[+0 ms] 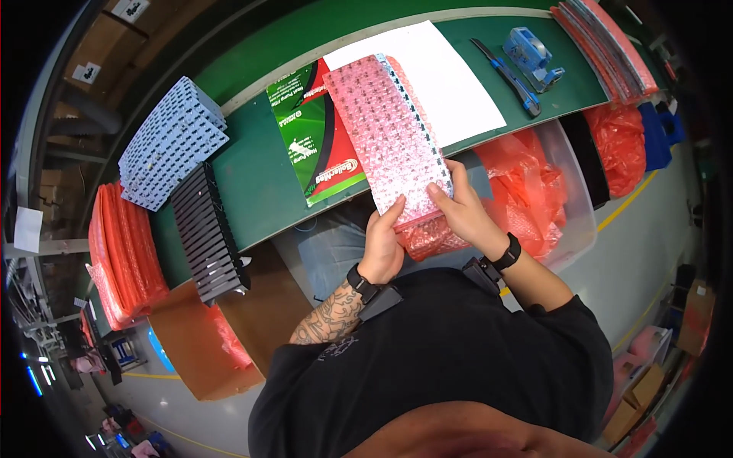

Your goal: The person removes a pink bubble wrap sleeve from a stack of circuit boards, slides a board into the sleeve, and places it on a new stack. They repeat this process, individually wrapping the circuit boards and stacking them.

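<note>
A pink bubble-wrap bag [382, 126] with a circuit board panel inside lies lengthwise away from me, its far part over the bench. At its near end my left hand [384, 248] grips the left corner, thumb on top. My right hand [467, 208] pinches the right edge near the same end, thumb on the wrap. A strip of bare panel with dark components shows along the bag's right edge. Beneath the bag are a green and red printed sheet [301, 141] and a white sheet [466, 84]. The fingers under the bag are hidden.
On the green bench [256, 183] stand light blue boards [172, 141] and a black slotted rack [206, 237]. Red bubble bags [126, 259] are stacked left. A utility knife [510, 80] and blue tape dispenser [528, 50] lie right. Below are a cardboard box [191, 343] and clear bin [584, 229].
</note>
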